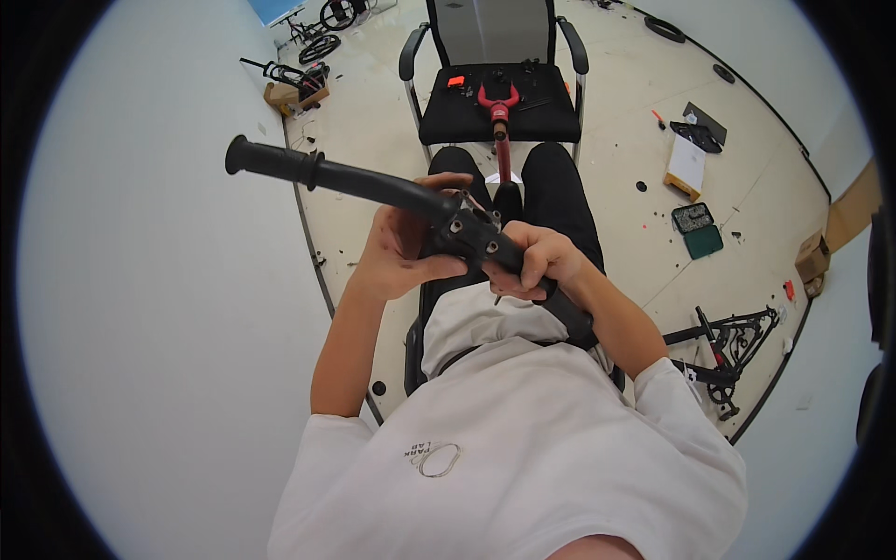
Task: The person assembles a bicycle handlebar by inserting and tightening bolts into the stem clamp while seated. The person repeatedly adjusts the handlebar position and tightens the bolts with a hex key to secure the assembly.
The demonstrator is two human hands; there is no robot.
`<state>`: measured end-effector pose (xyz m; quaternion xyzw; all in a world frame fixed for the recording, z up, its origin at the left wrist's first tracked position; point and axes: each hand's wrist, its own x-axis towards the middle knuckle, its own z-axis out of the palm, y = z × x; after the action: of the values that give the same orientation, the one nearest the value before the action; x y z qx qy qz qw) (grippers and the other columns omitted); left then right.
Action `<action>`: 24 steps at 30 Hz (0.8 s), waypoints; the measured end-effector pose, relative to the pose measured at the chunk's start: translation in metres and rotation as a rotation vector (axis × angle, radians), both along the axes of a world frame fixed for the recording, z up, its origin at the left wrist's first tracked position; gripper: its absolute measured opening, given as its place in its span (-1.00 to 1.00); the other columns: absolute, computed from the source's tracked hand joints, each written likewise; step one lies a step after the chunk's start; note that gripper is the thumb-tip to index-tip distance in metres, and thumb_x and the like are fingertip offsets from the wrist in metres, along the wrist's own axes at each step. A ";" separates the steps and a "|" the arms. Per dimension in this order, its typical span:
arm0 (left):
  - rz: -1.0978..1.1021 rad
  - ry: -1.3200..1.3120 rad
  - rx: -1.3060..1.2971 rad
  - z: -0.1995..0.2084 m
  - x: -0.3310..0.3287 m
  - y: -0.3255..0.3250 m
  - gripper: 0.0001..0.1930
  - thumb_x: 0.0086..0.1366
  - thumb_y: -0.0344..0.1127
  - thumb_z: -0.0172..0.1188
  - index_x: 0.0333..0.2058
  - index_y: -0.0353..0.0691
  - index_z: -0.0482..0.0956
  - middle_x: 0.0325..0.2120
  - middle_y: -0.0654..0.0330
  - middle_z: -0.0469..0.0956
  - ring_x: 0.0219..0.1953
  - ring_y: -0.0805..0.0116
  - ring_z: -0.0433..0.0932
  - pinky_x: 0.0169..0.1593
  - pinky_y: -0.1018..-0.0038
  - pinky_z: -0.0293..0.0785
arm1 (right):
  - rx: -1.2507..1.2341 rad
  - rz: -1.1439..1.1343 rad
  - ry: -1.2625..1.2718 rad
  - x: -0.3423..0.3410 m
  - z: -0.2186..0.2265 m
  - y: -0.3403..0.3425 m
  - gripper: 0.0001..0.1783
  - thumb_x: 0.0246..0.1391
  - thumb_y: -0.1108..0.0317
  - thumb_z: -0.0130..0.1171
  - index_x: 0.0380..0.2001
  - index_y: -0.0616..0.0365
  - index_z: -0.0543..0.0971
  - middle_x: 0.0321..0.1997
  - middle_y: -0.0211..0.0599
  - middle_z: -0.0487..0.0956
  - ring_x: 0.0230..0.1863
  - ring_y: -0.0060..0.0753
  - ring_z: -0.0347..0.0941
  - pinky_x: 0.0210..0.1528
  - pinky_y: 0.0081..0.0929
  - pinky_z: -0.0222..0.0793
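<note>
The white shirt (523, 448) is nearest, and just beyond it, over the lap, both hands hold a black handlebar (373, 187) that slants from upper left to lower right. The right hand (534, 259) is closed round it just right of the stem (474, 231), thumb on top. The left hand (403, 245) curls about it on the stem's other side, fingers over the far edge, thumb along the near one. Past the hands, a red forked tube (501, 154) runs from between the black-clad knees (558, 177) to the seat of a black chair (448, 126). On the floor to the right lie a black bike frame (737, 355) and an open green case (702, 243); farther off is a tyre (665, 30).
</note>
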<state>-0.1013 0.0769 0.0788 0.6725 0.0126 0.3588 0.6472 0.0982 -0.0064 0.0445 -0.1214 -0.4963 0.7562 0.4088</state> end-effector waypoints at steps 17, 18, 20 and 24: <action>-0.082 -0.067 0.045 -0.004 0.014 0.002 -0.26 -0.11 -0.31 0.48 0.07 -0.46 0.39 -0.09 0.01 0.50 -0.04 0.30 0.53 0.04 0.41 0.45 | -0.089 0.454 0.497 -0.018 -0.009 0.001 -0.80 -0.38 0.40 0.10 -0.64 0.31 0.38 -0.81 -0.26 0.34 -0.87 -0.54 0.23 -0.76 -0.51 -0.10; -0.077 -0.035 0.035 -0.005 0.014 0.003 -0.19 -0.12 -0.21 0.49 0.09 -0.49 0.36 -0.11 -0.01 0.50 -0.07 0.29 0.55 -0.02 0.44 0.49 | -0.077 0.469 0.514 -0.020 -0.007 0.001 -0.79 -0.35 0.40 0.11 -0.61 0.33 0.40 -0.79 -0.25 0.37 -0.86 -0.53 0.24 -0.77 -0.50 -0.07; -0.002 -0.050 -0.039 -0.003 0.013 0.003 -0.22 -0.04 -0.22 0.45 0.10 -0.52 0.33 -0.17 0.03 0.53 -0.17 0.33 0.57 -0.13 0.48 0.51 | -0.026 0.108 0.176 -0.008 0.014 -0.006 -0.78 -0.24 0.40 0.11 -0.52 0.36 0.45 -0.70 -0.22 0.41 -0.80 -0.51 0.30 -0.73 -0.48 0.07; 0.267 -0.110 -0.131 0.008 0.014 0.000 -0.48 0.14 -0.47 0.29 0.08 -0.45 0.38 -0.33 0.16 0.57 -0.49 0.50 0.49 -0.42 0.60 0.39 | 0.431 -0.627 -0.633 0.016 0.030 -0.001 -0.67 0.10 0.20 0.14 -0.37 0.35 0.55 -0.57 -0.34 0.50 -0.63 -0.54 0.39 -0.52 -0.57 0.28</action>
<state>-0.0874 0.0768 0.0863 0.6006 0.0895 0.4764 0.6358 0.1142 -0.0073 0.0743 -0.4012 -0.6808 0.4028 0.4619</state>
